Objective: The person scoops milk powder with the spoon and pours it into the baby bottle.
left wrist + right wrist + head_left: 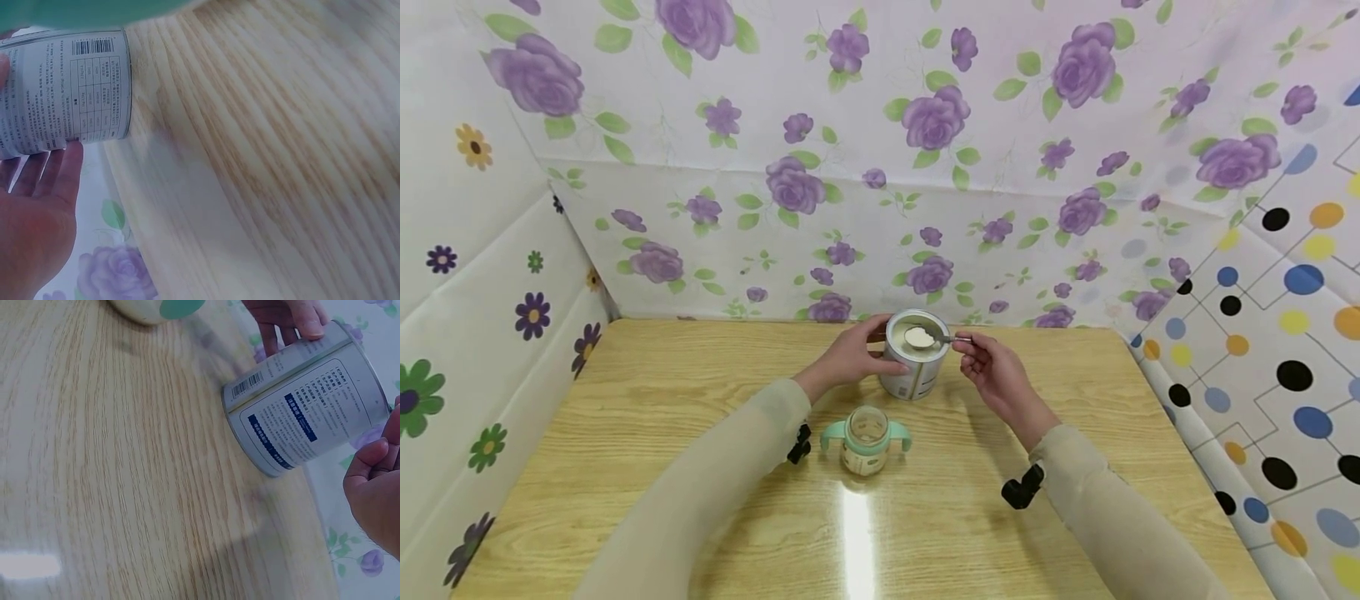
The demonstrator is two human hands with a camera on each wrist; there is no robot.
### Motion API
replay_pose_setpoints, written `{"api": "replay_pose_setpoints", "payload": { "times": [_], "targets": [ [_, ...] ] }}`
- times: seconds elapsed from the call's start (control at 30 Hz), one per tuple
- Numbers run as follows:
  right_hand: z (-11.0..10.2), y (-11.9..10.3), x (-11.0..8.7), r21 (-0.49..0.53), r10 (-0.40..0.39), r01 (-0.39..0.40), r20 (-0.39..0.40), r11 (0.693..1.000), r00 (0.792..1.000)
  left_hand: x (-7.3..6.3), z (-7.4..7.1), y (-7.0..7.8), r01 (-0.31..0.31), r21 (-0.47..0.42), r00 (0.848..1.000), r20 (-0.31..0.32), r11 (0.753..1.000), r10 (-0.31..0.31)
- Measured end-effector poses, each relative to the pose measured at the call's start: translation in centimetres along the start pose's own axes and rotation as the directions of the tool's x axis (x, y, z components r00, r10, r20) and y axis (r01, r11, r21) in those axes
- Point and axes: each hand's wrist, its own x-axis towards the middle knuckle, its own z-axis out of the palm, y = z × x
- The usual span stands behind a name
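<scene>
A silver-white milk powder can (913, 385), its top uncovered, stands toward the back of the table. My left hand (848, 357) grips its left side, thumb at the front and fingers behind; the left wrist view shows those fingers (61, 172) along the printed label. In my right hand (997, 377), thumb and fingers pinch the handle of a metal spoon (953, 339). The spoon's bowl, heaped with white powder (920, 337), is over the can's opening. Nearer the front stands a clear baby bottle (866, 450) with mint-green handles and collar, its top uncovered.
The wooden table (985, 533) carries the can and bottle. A flowered cloth (850, 233) hangs along its back edge, with patterned cloths at the left and right sides. Both forearms reach in from the front, black wrist cameras (1022, 487) strapped on.
</scene>
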Motion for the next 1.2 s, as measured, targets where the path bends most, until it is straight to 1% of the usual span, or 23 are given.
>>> {"api": "replay_pose_setpoints", "payload": {
  "times": [0.17, 0.33, 0.5, 0.7, 0.83, 0.93, 1.07, 1.2],
  "targets": [
    [0.0, 0.1, 0.0, 0.008, 0.000, -0.001, 0.011, 1.000, 1.000, -0.4, -0.4, -0.3, 0.026, 0.020, 1.000, 0.013, 0.999, -0.026],
    [0.3, 0.2, 0.0, 0.022, 0.007, -0.008, 0.009, 1.000, 1.000, -1.5, -1.6, -0.2, 0.050, 0.032, 0.999, 0.003, 0.998, -0.050],
    [0.6, 0.1, 0.1, 0.014, 0.001, -0.001, 0.001, 1.000, 1.000, -3.0, -3.1, 0.8, 0.059, 0.012, 0.998, 0.007, 0.998, -0.059],
    [0.7, -0.1, 0.1, 0.021, -0.001, 0.001, 0.006, 1.000, 1.000, -4.6, -4.6, 2.9, 0.039, 0.015, 0.999, 0.031, 0.999, -0.039],
    [0.6, -0.1, 0.1, 0.015, 0.002, -0.002, 0.010, 1.000, 1.000, -6.0, -5.0, 4.5, 0.018, 0.026, 0.997, 0.072, 0.999, -0.020],
    [0.6, 0.0, 0.1, 0.018, 0.003, -0.003, 0.013, 1.000, 1.000, -7.1, -4.9, 5.3, 0.002, 0.047, 0.992, 0.126, 0.999, -0.008],
    [0.7, 0.1, 0.1, 0.026, -0.001, 0.001, 0.008, 1.000, 1.000, -8.2, -4.5, 6.1, -0.009, 0.078, 0.981, 0.192, 0.997, -0.006],
    [0.9, 0.2, 0.2, 0.024, -0.005, 0.005, 0.005, 1.000, 1.000, -9.4, -4.2, 6.3, -0.022, 0.090, 0.975, 0.224, 0.996, 0.001]
  ]
}}
